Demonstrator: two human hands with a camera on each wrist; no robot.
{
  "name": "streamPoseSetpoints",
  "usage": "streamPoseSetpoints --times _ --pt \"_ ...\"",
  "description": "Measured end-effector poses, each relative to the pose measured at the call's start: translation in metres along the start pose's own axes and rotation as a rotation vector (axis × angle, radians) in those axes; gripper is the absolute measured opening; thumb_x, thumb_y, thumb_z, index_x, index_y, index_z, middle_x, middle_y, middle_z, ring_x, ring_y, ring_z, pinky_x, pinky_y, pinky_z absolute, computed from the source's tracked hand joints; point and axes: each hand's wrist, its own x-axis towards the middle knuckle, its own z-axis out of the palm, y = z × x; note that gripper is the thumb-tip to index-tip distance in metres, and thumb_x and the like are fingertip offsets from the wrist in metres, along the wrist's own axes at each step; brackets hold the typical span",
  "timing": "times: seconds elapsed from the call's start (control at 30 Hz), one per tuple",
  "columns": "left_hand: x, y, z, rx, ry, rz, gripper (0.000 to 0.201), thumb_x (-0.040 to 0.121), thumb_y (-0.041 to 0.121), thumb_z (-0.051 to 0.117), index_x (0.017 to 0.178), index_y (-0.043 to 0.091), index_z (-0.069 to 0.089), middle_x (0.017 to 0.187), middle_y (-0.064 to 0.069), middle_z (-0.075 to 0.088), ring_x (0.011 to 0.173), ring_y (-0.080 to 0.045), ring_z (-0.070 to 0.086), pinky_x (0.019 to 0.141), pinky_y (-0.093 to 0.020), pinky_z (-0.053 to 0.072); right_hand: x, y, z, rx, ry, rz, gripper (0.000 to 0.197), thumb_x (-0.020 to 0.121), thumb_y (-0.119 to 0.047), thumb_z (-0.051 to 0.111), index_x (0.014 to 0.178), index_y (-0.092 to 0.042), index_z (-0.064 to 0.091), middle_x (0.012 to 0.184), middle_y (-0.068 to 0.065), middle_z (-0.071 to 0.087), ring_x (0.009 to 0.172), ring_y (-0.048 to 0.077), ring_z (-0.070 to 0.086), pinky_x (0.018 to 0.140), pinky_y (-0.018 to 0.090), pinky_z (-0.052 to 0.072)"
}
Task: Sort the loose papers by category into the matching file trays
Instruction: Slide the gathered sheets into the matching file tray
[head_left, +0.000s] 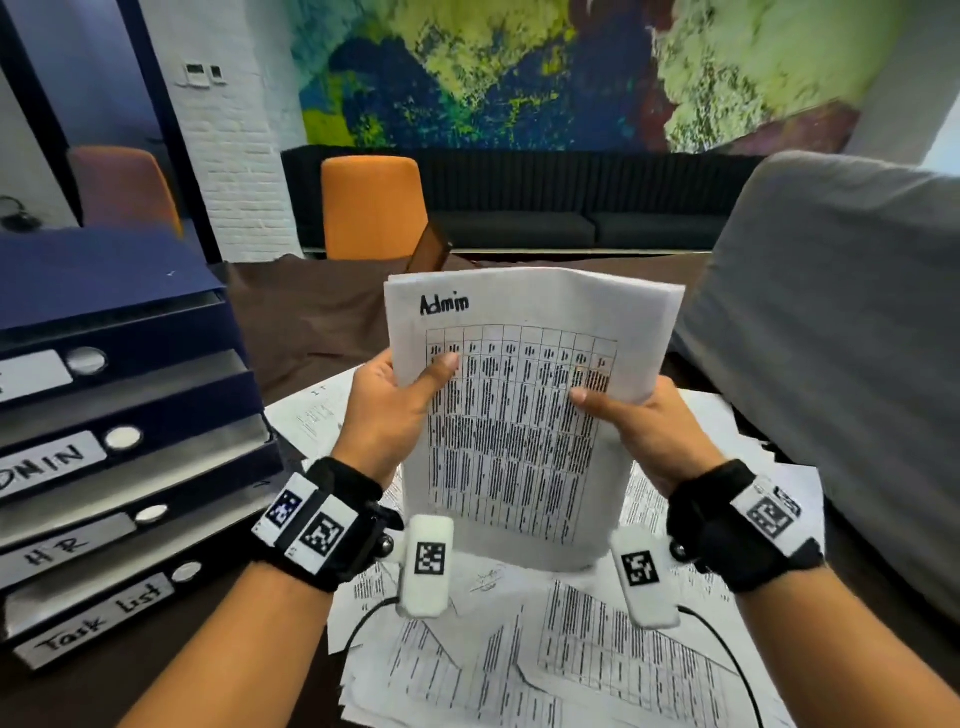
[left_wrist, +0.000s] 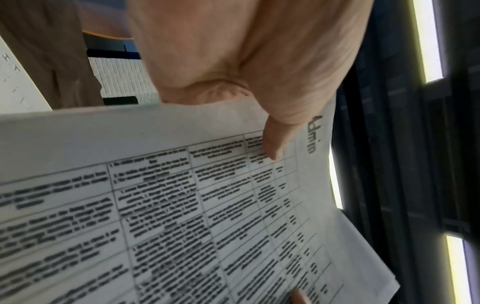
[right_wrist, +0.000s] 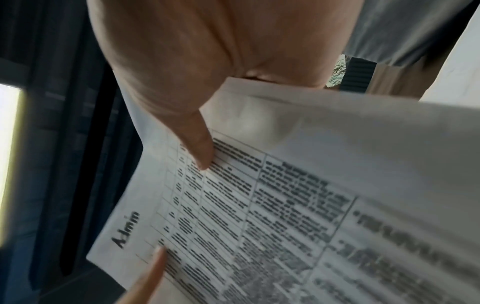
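top tray label (head_left: 31, 375) cut off | Admin sheet (head_left: 519, 415) table text blurred, unreadable

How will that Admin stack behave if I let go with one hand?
The Admin stack is thin paper, already bowing between left hand and right hand, so it would probably flop. Its offset top edges suggest sheets could fan apart.

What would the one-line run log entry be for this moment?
phase: reading label | held: Admin sheets | left hand: pinching left edge | right hand: pinching right edge | target: ADMIN tray | loose papers: unsorted on table
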Motion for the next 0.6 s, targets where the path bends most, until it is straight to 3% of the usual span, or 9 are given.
streamPoseSetpoints --times 0.1,0.17,0.27,0.4,0.43,0.53,0.6 --pt "-0.001 -0.008 -0.004 0.039 -0.01 0.013 0.021 0.093 0.018 0.065 0.114 0.02 0.068 0.105 0.008 0.076 0.1 -0.005 0.071 0.086 -0.019 0.056 0.001 -0.002 -0.002 0.001 0.009 -0.029 0.039 0.075 -0.023 0.077 0.113 -0.015 0.069 0.107 0.001 0.075 0.103 0.02 0.07 0.096 0.043 0.052" --pt "-0.004 -0.015 -0.008 0.154 -0.021 -0.003 0.018 0.095 0.021 0.063 0.112 0.023 0.068 0.098 0.014 0.076 0.095 -0.001 0.071 0.082 -0.017 0.056 -0.001 0.008 -0.003 -0.032 0.003 0.002 0.04 0.077 -0.026 0.077 0.115 -0.016 0.068 0.108 0.002 0.075 0.103 0.02 0.07 0.097 0.047 0.052" --pt "-0.01 -0.027 -0.014 0.303 -0.043 -0.046 0.011 0.097 0.024 0.06 0.103 0.026 0.069 0.097 0.005 0.075 0.096 -0.015 0.071 0.086 -0.031 0.059 -0.007 0.028 -0.001 -0.081 -0.031 0.087 0.031 0.082 -0.028 0.076 0.111 -0.018 0.069 0.107 0.004 0.075 0.102 0.023 0.071 0.097 0.056 0.05" --pt "-0.008 -0.027 -0.026 0.276 0.148 -0.013 0.018 0.1 0.017 0.057 0.117 0.02 0.065 0.101 0.012 0.069 0.102 -0.014 0.066 0.091 -0.026 0.052 -0.004 0.042 0.009 -0.09 -0.078 0.166 0.06 0.058 -0.056 0.087 0.097 -0.011 0.077 0.101 0.008 0.076 0.097 0.028 0.072 0.092 0.051 0.054" --pt "-0.006 -0.024 -0.03 0.263 0.217 -0.005 0.02 0.1 0.017 0.058 0.119 0.018 0.065 0.102 0.012 0.068 0.105 -0.015 0.066 0.094 -0.029 0.051 -0.004 0.045 0.011 -0.109 -0.085 0.174 0.056 0.06 -0.052 0.087 0.094 -0.009 0.077 0.098 0.008 0.077 0.095 0.03 0.073 0.087 0.048 0.056" --pt "-0.006 -0.016 -0.053 0.211 0.356 -0.016 0.02 0.1 0.016 0.057 0.118 0.025 0.062 0.104 0.014 0.068 0.108 -0.016 0.066 0.103 -0.04 0.05 -0.004 0.047 0.02 -0.103 -0.124 0.169 0.02 0.08 -0.02 0.075 0.097 -0.01 0.075 0.092 0.006 0.077 0.089 0.034 0.072 0.065 0.031 0.057" --pt "-0.012 -0.008 -0.076 0.184 0.402 -0.024 0.038 0.101 0.012 0.055 0.134 0.028 0.05 0.116 0.012 0.067 0.115 -0.016 0.063 0.106 -0.047 0.047 -0.004 0.041 0.028 -0.018 -0.18 0.148 0.031 0.087 -0.003 0.067 0.114 -0.019 0.068 0.097 0.008 0.077 0.085 0.029 0.072 0.063 0.028 0.057"
